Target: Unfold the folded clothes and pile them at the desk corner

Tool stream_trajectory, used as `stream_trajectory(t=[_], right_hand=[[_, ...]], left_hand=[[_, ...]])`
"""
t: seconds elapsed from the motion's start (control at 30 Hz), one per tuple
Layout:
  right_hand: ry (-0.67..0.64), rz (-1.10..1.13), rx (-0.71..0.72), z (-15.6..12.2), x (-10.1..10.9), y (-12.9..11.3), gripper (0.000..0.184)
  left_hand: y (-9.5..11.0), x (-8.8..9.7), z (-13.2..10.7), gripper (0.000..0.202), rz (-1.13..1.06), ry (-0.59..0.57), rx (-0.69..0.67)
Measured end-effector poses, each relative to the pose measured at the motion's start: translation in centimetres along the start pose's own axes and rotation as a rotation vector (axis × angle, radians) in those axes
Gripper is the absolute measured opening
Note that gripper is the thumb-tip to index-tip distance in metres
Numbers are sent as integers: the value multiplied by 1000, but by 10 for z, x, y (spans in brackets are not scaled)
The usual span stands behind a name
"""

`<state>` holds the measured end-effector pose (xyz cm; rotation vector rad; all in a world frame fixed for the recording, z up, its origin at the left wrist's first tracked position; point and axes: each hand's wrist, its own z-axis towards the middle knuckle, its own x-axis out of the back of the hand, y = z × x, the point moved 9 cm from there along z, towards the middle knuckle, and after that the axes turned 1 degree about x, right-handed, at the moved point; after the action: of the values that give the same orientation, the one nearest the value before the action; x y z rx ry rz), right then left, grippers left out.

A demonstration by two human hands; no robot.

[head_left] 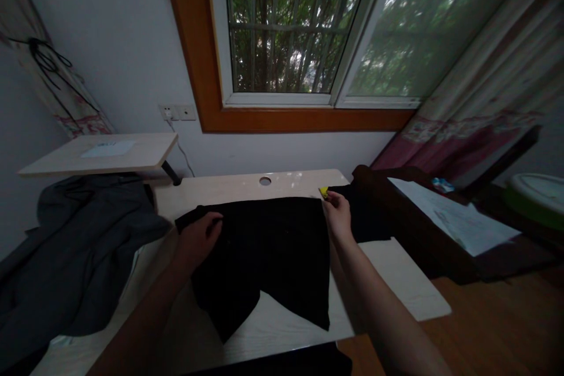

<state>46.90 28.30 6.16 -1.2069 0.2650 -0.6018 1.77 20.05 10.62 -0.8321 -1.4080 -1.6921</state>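
A pair of black shorts (pixel 264 241) lies spread on the pale wooden desk (pixel 299 179), waistband toward the window and legs toward me. My left hand (pixel 200 238) is on the upper left of the shorts, its fingers curled and pinching the dark cloth. At the upper right corner of the waistband, my right hand (pixel 339 211) is closed on a small yellow tool (pixel 324 192). A thin tip seems to point left from it; its exact kind is too small to make out. Another piece of dark cloth (pixel 370 217) lies just right of my right hand.
A grey garment (pixel 88 247) is heaped at the left, under a raised shelf (pixel 132 147) bearing a paper. Paper sheets (pixel 453 217) lie on a dark brown surface at the right. Black cloth (pixel 282 364) shows at the near edge. A window (pixel 299 23) is behind the desk.
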Motion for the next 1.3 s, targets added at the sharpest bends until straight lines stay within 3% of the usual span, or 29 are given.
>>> stream_trajectory(t=[0.1, 0.23, 0.33, 0.47, 0.63, 0.87, 1.07, 1.3], right_hand=[[-118, -136, 167, -14, -16, -31, 28], [-569, -109, 300, -54, -76, -66, 24], [-885, -88, 386, -91, -121, -80, 19], [-1100, -178, 488, -120, -165, -81, 28], [-1084, -464, 588, -112, -187, -75, 49], [-1115, -707, 581, -97, -189, -61, 28], [-1019, -785, 520, -81, -173, -57, 27], [-829, -807, 422, -56, -128, -65, 26]], left_hand=[[12, -25, -35, 50, -37, -280, 43], [14, -48, -70, 70, -73, -486, 94], [16, -55, -77, 72, -127, -463, 87], [22, -60, -74, 70, -174, -363, 89], [29, -65, -71, 69, -140, -300, 94], [28, -68, -56, 59, -112, -131, 13], [13, -62, -17, 67, -229, -85, -23], [17, -27, 51, 77, -297, 90, -173]])
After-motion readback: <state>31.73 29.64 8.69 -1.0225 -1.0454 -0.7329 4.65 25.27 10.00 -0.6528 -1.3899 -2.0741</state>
